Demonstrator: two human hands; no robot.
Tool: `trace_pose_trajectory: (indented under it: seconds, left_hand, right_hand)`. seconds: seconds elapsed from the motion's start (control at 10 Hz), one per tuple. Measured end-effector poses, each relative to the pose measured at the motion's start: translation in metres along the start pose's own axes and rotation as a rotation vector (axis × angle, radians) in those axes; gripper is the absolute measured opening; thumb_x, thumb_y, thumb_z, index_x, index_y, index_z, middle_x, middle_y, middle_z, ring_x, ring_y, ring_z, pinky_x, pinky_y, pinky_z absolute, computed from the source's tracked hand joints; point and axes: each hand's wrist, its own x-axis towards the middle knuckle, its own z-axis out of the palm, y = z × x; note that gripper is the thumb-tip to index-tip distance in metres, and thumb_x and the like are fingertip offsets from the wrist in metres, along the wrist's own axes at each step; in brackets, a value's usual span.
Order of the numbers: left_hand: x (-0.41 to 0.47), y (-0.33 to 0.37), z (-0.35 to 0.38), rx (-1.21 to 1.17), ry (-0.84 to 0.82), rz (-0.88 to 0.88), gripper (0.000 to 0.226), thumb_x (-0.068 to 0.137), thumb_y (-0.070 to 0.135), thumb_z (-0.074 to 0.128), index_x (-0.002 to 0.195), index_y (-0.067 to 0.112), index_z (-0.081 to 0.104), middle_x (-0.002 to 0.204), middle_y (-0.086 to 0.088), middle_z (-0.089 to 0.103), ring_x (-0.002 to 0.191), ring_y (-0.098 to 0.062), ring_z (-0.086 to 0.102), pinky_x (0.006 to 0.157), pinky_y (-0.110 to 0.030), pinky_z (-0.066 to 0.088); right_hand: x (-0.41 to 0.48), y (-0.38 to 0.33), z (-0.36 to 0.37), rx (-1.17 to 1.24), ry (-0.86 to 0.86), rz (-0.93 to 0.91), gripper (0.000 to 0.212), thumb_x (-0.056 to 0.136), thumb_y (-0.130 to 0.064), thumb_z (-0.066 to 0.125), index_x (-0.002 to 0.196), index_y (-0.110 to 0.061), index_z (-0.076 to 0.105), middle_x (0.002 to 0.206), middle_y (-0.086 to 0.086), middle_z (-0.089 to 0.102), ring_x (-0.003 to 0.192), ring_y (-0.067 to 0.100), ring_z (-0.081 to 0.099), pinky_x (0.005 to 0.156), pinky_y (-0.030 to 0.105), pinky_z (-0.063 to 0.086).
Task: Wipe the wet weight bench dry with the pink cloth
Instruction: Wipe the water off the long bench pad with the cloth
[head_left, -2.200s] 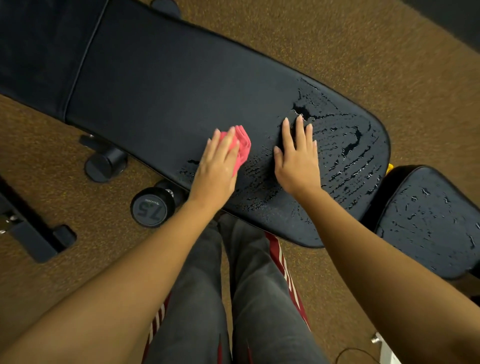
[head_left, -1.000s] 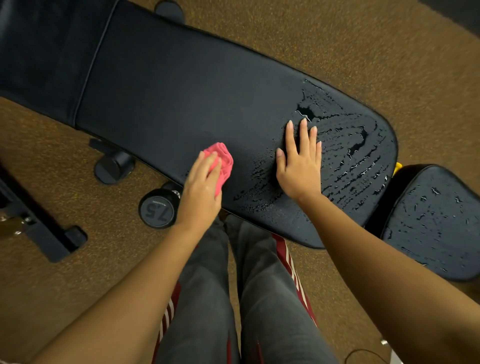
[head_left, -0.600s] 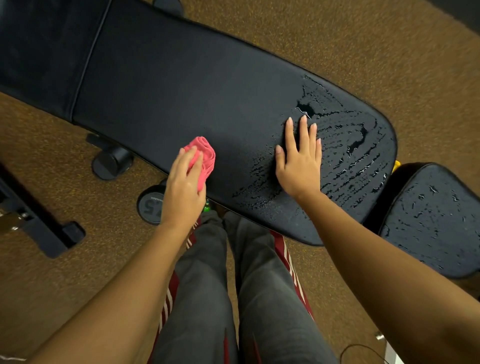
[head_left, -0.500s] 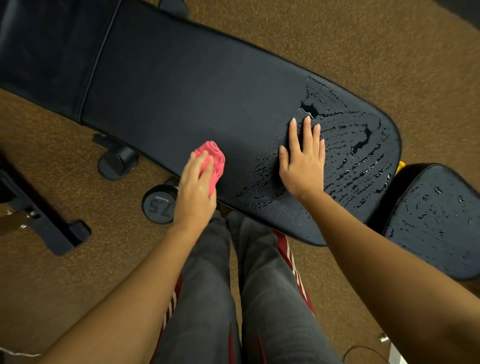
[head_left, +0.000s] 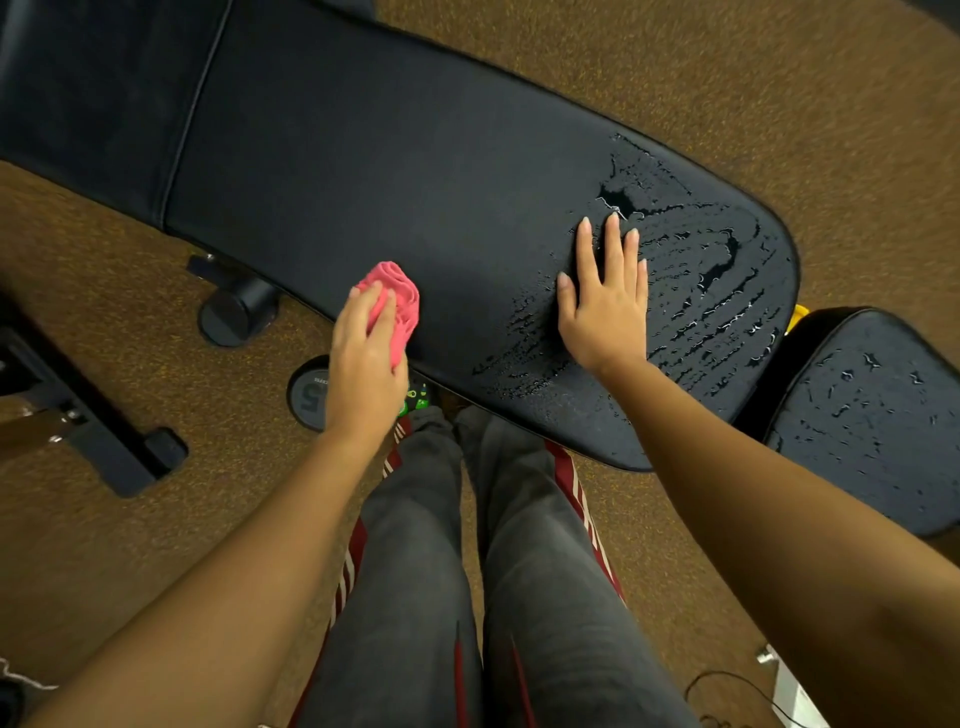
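1. The only writing I can read is on the round end of a dumbbell (head_left: 306, 395) on the brown floor (head_left: 675, 78), at 7 o'clock from the cloth. It shows a large "5"; the left wrist covers the rest, and the small line above it is too small to read.
2. The left grip (head_left: 366, 364), a bare hand, bends its fingers over the bunched pink cloth (head_left: 400, 296) and holds it down on the black padded table (head_left: 415, 156), close to the near edge. I cannot see the thumb.
3. The right grip (head_left: 605, 312), also a bare hand, is relaxed and holds nothing. It lies flat on the table with straight fingers, at 3 o'clock from the cloth and well apart from it.
4. The water (head_left: 717, 291) lies in streaks and drops around the right grip and onward to the rounded 3 o'clock end of the table. The part of the table where the cloth lies looks dry.
5. A second black pad (head_left: 883, 415), at 4 o'clock in the view, also carries drops.
6. Compared with two seconds ago, the cloth has gone from the edge of the wet part, just beside the right grip, toward 8 o'clock. In the last half second it has hardly moved.
7. The right grip has stayed in the same place.
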Motion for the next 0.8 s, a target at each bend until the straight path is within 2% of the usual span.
trace_pose_trajectory:
  seconds: [0.1, 0.2, 0.3, 0.4, 0.5, 0.6, 0.7, 0.8]
  left_hand:
    - [-0.012, 0.009, 0.009, -0.035, -0.069, 0.085, 0.054, 0.074, -0.012, 0.066, 0.127, -0.008, 0.052, 0.132, -0.022, 0.051, 0.13, -0.042, 0.04, 0.108, -0.04, 0.027]
    - [-0.018, 0.009, 0.01, 0.002, -0.181, 0.247, 0.056, 0.07, -0.014, 0.069, 0.124, -0.008, 0.054, 0.13, -0.021, 0.053, 0.128, -0.041, 0.043, 0.107, -0.041, 0.028]
    - [-0.009, -0.006, 0.0, 0.055, -0.184, 0.25, 0.059, 0.071, -0.012, 0.07, 0.128, -0.006, 0.052, 0.134, -0.02, 0.051, 0.13, -0.038, 0.041, 0.107, -0.042, 0.029]
    - [-0.001, -0.014, -0.009, 0.024, -0.115, 0.1, 0.058, 0.076, -0.009, 0.067, 0.131, -0.004, 0.049, 0.138, -0.02, 0.045, 0.133, -0.038, 0.035, 0.109, -0.042, 0.028]
    - [-0.003, 0.0, -0.003, 0.009, -0.056, 0.032, 0.054, 0.077, -0.01, 0.066, 0.129, -0.007, 0.05, 0.136, -0.021, 0.048, 0.132, -0.04, 0.036, 0.108, -0.04, 0.025]
    - [-0.019, 0.016, 0.011, -0.009, -0.097, 0.113, 0.055, 0.071, -0.015, 0.067, 0.124, -0.009, 0.054, 0.13, -0.022, 0.053, 0.128, -0.043, 0.042, 0.106, -0.041, 0.027]
    - [-0.04, 0.016, 0.02, 0.022, -0.219, 0.294, 0.06, 0.063, -0.017, 0.07, 0.121, -0.009, 0.056, 0.128, -0.02, 0.056, 0.125, -0.041, 0.046, 0.105, -0.047, 0.033]
    - [-0.043, 0.003, 0.014, 0.092, -0.264, 0.31, 0.067, 0.061, -0.016, 0.072, 0.124, -0.006, 0.055, 0.131, -0.018, 0.054, 0.128, -0.036, 0.044, 0.104, -0.045, 0.037]
  right_hand:
    - [0.0, 0.0, 0.0, 0.003, -0.001, 0.0, 0.057, 0.101, -0.037, 0.027, 0.151, -0.022, 0.005, 0.159, 0.006, -0.003, 0.146, 0.028, -0.008, 0.117, 0.04, -0.004]
    - [0.0, 0.0, -0.002, 0.002, -0.004, -0.001, 0.057, 0.101, -0.037, 0.027, 0.151, -0.022, 0.006, 0.159, 0.006, -0.003, 0.146, 0.028, -0.008, 0.117, 0.04, -0.003]
    - [0.0, 0.0, -0.002, -0.007, -0.011, -0.008, 0.057, 0.101, -0.038, 0.027, 0.151, -0.022, 0.006, 0.159, 0.006, -0.003, 0.146, 0.028, -0.008, 0.117, 0.04, -0.003]
    - [0.0, 0.0, -0.003, -0.006, -0.006, -0.007, 0.057, 0.101, -0.037, 0.028, 0.151, -0.022, 0.006, 0.159, 0.006, -0.003, 0.146, 0.028, -0.008, 0.117, 0.039, -0.004]
    - [0.0, -0.001, -0.004, -0.005, -0.017, -0.001, 0.057, 0.101, -0.037, 0.027, 0.151, -0.022, 0.005, 0.159, 0.006, -0.004, 0.145, 0.028, -0.009, 0.117, 0.039, -0.004]
    - [0.0, -0.001, -0.006, 0.007, -0.037, -0.002, 0.058, 0.101, -0.038, 0.028, 0.151, -0.021, 0.005, 0.159, 0.006, -0.005, 0.145, 0.028, -0.01, 0.117, 0.04, -0.004]
    - [0.0, 0.0, -0.008, 0.017, -0.047, -0.009, 0.058, 0.101, -0.038, 0.029, 0.151, -0.021, 0.005, 0.159, 0.006, -0.005, 0.145, 0.029, -0.009, 0.117, 0.041, -0.003]
    - [0.0, 0.001, -0.01, 0.016, -0.059, -0.011, 0.058, 0.101, -0.038, 0.029, 0.151, -0.022, 0.005, 0.159, 0.006, -0.005, 0.145, 0.029, -0.01, 0.117, 0.041, -0.002]
